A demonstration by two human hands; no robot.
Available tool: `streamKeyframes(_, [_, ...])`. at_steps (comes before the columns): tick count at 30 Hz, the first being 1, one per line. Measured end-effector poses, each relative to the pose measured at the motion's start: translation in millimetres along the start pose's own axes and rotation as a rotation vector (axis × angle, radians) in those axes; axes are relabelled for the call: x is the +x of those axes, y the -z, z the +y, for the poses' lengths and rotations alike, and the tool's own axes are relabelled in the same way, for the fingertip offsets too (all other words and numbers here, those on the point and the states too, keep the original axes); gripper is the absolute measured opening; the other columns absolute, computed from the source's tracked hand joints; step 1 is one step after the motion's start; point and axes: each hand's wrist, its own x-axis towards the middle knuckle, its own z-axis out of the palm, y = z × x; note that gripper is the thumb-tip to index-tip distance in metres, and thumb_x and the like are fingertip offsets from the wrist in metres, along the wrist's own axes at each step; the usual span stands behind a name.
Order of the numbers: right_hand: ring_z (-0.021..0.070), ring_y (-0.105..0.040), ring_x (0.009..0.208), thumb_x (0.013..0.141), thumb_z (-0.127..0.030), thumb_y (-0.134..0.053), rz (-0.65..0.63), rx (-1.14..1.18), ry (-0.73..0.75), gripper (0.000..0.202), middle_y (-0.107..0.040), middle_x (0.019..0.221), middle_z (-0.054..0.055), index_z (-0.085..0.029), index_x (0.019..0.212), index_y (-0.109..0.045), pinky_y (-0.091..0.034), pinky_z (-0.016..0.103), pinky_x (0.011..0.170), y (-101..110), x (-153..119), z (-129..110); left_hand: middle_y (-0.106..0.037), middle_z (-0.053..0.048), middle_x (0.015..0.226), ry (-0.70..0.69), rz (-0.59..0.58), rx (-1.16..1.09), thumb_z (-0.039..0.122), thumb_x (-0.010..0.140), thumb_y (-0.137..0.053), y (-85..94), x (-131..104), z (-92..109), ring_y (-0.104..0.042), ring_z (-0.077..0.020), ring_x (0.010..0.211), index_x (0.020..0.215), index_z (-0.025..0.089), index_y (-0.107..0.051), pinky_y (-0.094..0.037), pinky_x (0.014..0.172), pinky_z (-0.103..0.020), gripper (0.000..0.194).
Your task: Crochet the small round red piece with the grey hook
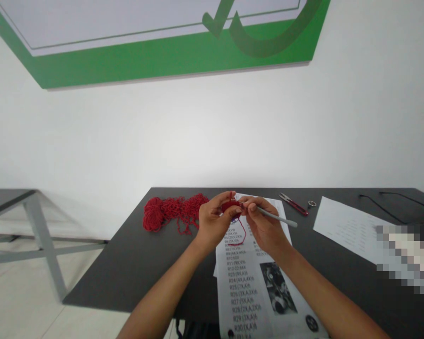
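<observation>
left hand (214, 219) pinches the small red yarn piece (229, 205) above the printed sheet (245, 287), towards the table's (148, 268) far edge; right hand (266, 230) grips the grey hook (279, 218). it looks light, soft, stretchy: best pinched at its rim.

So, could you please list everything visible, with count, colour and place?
Soft yarn bundle: 1, red, centre left
Small crocheted piece: 1, red, centre
Slim crochet hook: 1, grey, centre
Long printed paper: at least 1, white, centre
Shorter printed paper: 1, white, right
Metal snips: 1, red handles, right
Small ringed item: 1, silver and black, beside snips
Thin wires, maybe spectacles: 2, black, right
Large table: 1, black, centre
Second table: 1, black, left
Rectangular board: 1, green, white, top
Wall: 1, white, behind
Floor: 1, pale, left
Forearms: 2, bare, bottom
Left hand: 1, bare, around crocheted piece
Right hand: 1, bare, gripping hook
</observation>
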Motion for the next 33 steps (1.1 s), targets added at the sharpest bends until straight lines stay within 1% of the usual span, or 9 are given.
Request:
streamKeyframes(2, [0.0198, -0.074, 0.087, 0.089, -0.050, -0.077, 0.006, -0.143, 0.042, 0.024, -0.080, 0.098, 0.004, -0.026, 0.091, -0.075, -0.062, 0.037, 0.082, 3, 0, -3, -0.082, -0.006, 0.084, -0.003, -0.022, -0.001, 0.025, 0.071, -0.090, -1.4, -2, 1, -0.076, -0.0204, 0.070, 0.104, 0.019, -0.081, -0.062, 0.064, -0.029, 0.035])
streamKeyframes(4, [0.0221, -0.076, 0.091, 0.089, -0.048, -0.076, 0.029, -0.226, 0.058, 0.023, -0.081, 0.097, 0.004, -0.026, 0.094, -0.076, -0.062, 0.037, 0.082, 5, 1, -5, -0.083, -0.007, 0.087, 0.001, -0.032, -0.014, 0.024, 0.071, -0.090, -2.5, -2, 1, -0.077, -0.0210, 0.072, 0.105, 0.019, -0.081, -0.063, 0.066, -0.029, 0.036])
streamKeyframes(8, [0.0223, -0.077, 0.084, 0.089, -0.051, -0.076, 0.088, -0.260, 0.093, 0.026, -0.082, 0.091, 0.005, -0.025, 0.089, -0.075, -0.063, 0.035, 0.076, 4, 2, -11, -0.083, -0.008, 0.091, 0.012, -0.046, -0.017, 0.023, 0.071, -0.090, -3.7, -4, 2, -0.078, -0.0217, 0.078, 0.107, 0.019, -0.080, -0.063, 0.070, -0.029, 0.038])
streamKeyframes(12, [0.0228, -0.076, 0.084, 0.092, -0.051, -0.072, 0.107, -0.340, 0.156, 0.027, -0.081, 0.087, 0.005, -0.024, 0.087, -0.074, -0.062, 0.036, 0.077, 0, 1, -17, -0.083, -0.007, 0.088, 0.015, -0.051, -0.006, 0.023, 0.072, -0.090, -4.3, -5, 2, -0.076, -0.0192, 0.071, 0.106, 0.018, -0.080, -0.061, 0.065, -0.028, 0.036])
streamKeyframes(18, [0.0219, -0.075, 0.078, 0.092, -0.052, -0.071, 0.105, -0.371, 0.192, 0.028, -0.079, 0.082, 0.004, -0.024, 0.085, -0.072, -0.061, 0.034, 0.072, 1, 2, -22, -0.082, -0.007, 0.088, 0.031, -0.027, -0.006, 0.023, 0.069, -0.091, -4.3, -5, -2, -0.076, -0.0188, 0.073, 0.102, 0.018, -0.081, -0.061, 0.066, -0.027, 0.035])
streamKeyframes(24, [0.0205, -0.075, 0.078, 0.094, -0.049, -0.069, 0.101, -0.357, 0.230, 0.027, -0.078, 0.083, 0.003, -0.023, 0.086, -0.072, -0.060, 0.033, 0.070, 3, 2, -23, -0.081, -0.006, 0.086, 0.046, 0.007, 0.002, 0.025, 0.067, -0.092, -4.2, -3, -3, -0.074, -0.0172, 0.071, 0.099, 0.017, -0.081, -0.061, 0.065, -0.026, 0.035])
streamKeyframes(27, [0.0194, -0.075, 0.079, 0.095, -0.046, -0.069, 0.073, -0.353, 0.253, 0.024, -0.077, 0.083, 0.002, -0.024, 0.086, -0.072, -0.061, 0.032, 0.071, 3, 2, -24, -0.081, -0.006, 0.086, 0.061, -0.003, -0.026, 0.025, 0.067, -0.091, -4.6, -3, -4, -0.075, -0.0173, 0.073, 0.100, 0.017, -0.081, -0.062, 0.068, -0.027, 0.035])
streamKeyframes(30, [0.0194, -0.076, 0.080, 0.096, -0.044, -0.068, 0.057, -0.351, 0.267, 0.022, -0.077, 0.083, 0.002, -0.024, 0.086, -0.071, -0.061, 0.032, 0.073, 3, 3, -25, -0.081, -0.006, 0.084, 0.078, -0.015, -0.065, 0.026, 0.068, -0.091, -5.1, -2, -3, -0.075, -0.0175, 0.069, 0.099, 0.016, -0.080, -0.062, 0.064, -0.027, 0.034])
streamKeyframes(33, [0.0198, -0.076, 0.081, 0.096, -0.042, -0.068, 0.046, -0.366, 0.284, 0.020, -0.077, 0.084, 0.002, -0.024, 0.087, -0.071, -0.061, 0.033, 0.074, 4, 2, -25, -0.082, -0.007, 0.086, 0.068, -0.012, -0.050, 0.027, 0.068, -0.092, -4.8, -2, -4, -0.075, -0.0183, 0.071, 0.099, 0.016, -0.080, -0.063, 0.066, -0.028, 0.035])
